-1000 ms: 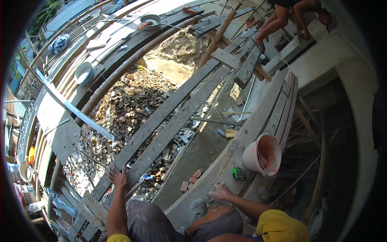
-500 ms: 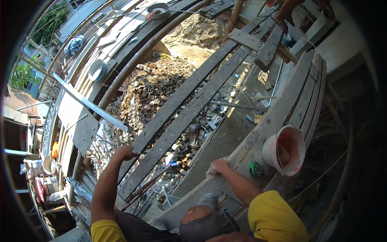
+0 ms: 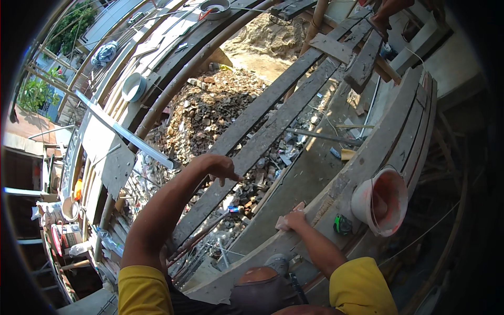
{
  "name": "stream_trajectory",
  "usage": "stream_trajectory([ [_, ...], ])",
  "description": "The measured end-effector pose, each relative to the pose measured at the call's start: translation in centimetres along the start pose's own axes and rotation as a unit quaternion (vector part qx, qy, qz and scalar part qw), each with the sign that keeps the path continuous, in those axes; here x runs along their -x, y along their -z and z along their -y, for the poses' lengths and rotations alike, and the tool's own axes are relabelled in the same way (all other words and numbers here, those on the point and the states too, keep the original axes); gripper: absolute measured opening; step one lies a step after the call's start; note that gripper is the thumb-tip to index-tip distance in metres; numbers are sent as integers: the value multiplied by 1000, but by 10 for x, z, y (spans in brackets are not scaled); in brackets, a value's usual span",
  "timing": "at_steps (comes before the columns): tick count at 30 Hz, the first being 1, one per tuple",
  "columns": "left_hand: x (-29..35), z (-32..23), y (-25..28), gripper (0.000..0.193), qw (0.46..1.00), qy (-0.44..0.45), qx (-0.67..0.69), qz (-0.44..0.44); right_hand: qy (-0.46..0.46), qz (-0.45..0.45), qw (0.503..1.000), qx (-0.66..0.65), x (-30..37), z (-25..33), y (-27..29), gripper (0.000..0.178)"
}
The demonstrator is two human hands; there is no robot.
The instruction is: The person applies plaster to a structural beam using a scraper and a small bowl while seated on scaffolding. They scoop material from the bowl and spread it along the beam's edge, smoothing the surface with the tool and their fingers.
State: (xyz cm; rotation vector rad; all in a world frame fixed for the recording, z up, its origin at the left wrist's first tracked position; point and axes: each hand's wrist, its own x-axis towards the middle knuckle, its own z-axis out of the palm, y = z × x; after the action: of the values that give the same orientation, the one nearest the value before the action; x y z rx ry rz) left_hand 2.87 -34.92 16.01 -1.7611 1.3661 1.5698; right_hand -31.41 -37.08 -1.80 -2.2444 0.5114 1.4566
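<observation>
Right grip [image 3: 294, 218] touches plank [image 3: 262, 254] (bucket [image 3: 363, 203] stands nearby).

Left forearm [image 3: 157, 220] large in view, comes in from 7 o'clock, slants toward 1 o'clock. Left wrist [image 3: 203, 164] sharply bent; left hand [image 3: 223, 168] just off centre at 8 o'clock, back upward, fingers loosely bent, drooping toward 4 o'clock. Right forearm [image 3: 319, 249] enters from 5 o'clock, points toward 11 o'clock, wrist nearly straight. Right hand [image 3: 293, 218] at 5 o'clock, lower than left hand, knuckles pale, fingers bent downward, tips hidden. Bare knee [image 3: 265, 274] at 6 o'clock, between arms.
</observation>
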Motion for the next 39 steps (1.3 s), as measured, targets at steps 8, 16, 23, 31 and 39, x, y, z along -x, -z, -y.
stream_trajectory([
  [8, 15, 63, 79, 73, 992, -90, -9, -93, -108, -25, 993, -28, -28, -14, -32, 59],
  [16, 1, 210, 133, 56, 867, -91, 63, -486, -138, -25, 990, -22, -5, 8, -25, 59],
  [23, 6, 288, 165, 44, 764, 31, 297, -572, -155, -183, 963, -120, 47, 53, -23, 53],
  [31, -30, 388, 142, 45, 655, 31, 369, -658, -332, -289, 862, -249, 87, 122, -44, 80],
  [39, -50, 497, 103, 35, 515, 62, 569, -638, -339, -171, 895, -233, 74, 109, -12, 87],
])
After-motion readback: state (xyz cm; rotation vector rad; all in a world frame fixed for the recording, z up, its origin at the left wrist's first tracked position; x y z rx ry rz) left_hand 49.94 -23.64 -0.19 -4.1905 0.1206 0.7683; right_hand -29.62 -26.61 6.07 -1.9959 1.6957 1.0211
